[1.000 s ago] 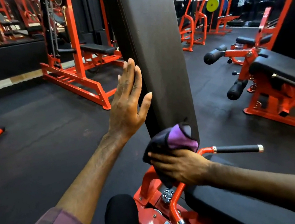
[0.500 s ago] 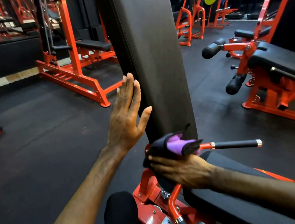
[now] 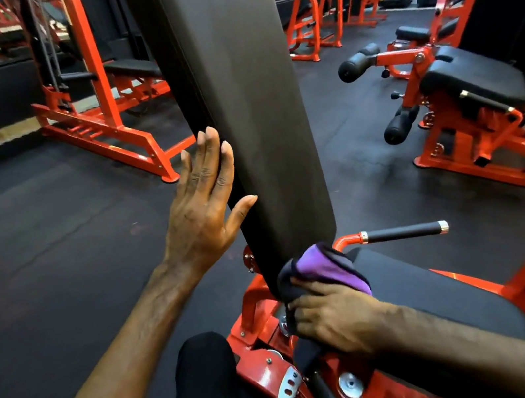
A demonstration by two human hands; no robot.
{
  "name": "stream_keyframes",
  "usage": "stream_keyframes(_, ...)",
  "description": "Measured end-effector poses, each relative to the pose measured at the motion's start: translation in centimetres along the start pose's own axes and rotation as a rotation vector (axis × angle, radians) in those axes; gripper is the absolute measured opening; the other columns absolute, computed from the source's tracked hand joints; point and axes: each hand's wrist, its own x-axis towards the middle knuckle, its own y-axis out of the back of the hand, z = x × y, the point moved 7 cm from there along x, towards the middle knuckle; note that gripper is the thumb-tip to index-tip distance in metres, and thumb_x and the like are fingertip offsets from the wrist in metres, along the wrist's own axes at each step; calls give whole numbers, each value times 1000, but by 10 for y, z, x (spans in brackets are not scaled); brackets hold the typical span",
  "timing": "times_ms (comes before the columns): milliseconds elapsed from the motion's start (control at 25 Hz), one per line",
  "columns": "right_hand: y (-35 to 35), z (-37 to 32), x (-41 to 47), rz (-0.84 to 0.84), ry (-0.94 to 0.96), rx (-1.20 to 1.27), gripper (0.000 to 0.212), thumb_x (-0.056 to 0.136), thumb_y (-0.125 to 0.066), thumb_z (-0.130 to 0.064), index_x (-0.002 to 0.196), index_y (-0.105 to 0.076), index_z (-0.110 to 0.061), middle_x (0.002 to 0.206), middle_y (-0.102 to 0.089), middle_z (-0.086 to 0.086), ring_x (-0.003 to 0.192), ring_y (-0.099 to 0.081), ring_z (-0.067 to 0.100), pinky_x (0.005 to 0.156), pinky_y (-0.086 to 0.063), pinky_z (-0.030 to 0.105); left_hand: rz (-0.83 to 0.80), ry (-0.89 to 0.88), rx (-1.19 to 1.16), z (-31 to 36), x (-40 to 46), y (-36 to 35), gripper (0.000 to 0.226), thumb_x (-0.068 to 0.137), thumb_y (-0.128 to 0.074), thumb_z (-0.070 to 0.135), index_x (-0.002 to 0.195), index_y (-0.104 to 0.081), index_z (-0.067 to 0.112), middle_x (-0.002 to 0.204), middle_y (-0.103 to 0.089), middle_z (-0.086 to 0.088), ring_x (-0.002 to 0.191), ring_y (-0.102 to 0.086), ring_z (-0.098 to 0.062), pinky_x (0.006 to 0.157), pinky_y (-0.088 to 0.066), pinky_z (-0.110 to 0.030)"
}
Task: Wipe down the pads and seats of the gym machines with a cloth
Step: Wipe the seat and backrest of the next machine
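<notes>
Purple-and-black cloth at bottom end of tall upright black back pad, lower than second ago. Right hand fingers clenched round it; left hand flat, fingers released, still against pad's left edge. Black seat pad right below; black-grip handle beside.

head cam | looks forward-down | close over back pad | single view
</notes>
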Motion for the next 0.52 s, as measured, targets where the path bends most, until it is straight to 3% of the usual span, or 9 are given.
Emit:
stream_keyframes(80,13,19,-11,-8,-186,227,41,87,-49,-40,115,-73,-23,117,-71,-4,124,-58,21,126,-25,47,-7,-9,8,-1,1,0,79,105,-68,37,156,-34,-12,164,-27,-36,155,-25,-49,121,-30,-68)
stream_keyframes(160,29,59,-20,95,-510,616,47,82,-44,-36,120,-71,-27,118,-70,-7,118,-61,15,111,-42,39,-17,-9,-5,-3,0,0,80,104,-68,38,156,-33,-12,164,-25,-36,156,-23,-49,122,-28,-67)
stream_keyframes(200,37,81,-24,212,-681,798,41,85,-45,-30,116,-71,-33,113,-71,-11,112,-64,4,104,-47,35,-15,-3,-4,-3,0,0,80,104,-68,38,156,-32,-12,164,-25,-36,156,-23,-49,123,-28,-67)
stream_keyframes(280,42,117,-51,663,-1087,1020,26,92,-54,-22,105,-72,-35,101,-72,-17,96,-64,-8,93,-52,36,-26,-18,-3,-3,1,-2,80,104,-70,36,156,-32,-12,164,-25,-37,156,-23,-50,122,-28,-67)
stream_keyframes(320,37,123,-69,881,-1276,1077,21,92,-58,-29,106,-74,-30,101,-75,-13,96,-66,-4,94,-55,40,-23,-20,4,-2,1,-2,80,103,-70,35,156,-33,-12,164,-26,-37,155,-24,-50,122,-27,-68)
stream_keyframes(400,5,101,-80,1122,-1551,1228,37,88,-62,-46,118,-74,-28,110,-78,-7,107,-72,13,102,-56,48,-12,-9,-1,-1,1,-1,79,103,-71,32,156,-33,-12,164,-25,-38,155,-23,-51,123,-25,-68)
stream_keyframes(520,-46,29,-40,1186,-1657,1390,39,89,-62,-50,125,-71,-42,126,-75,-8,123,-69,20,111,-50,53,-17,-5,-19,1,0,-3,78,104,-70,30,156,-32,-13,164,-22,-39,157,-17,-51,126,-21,-65)
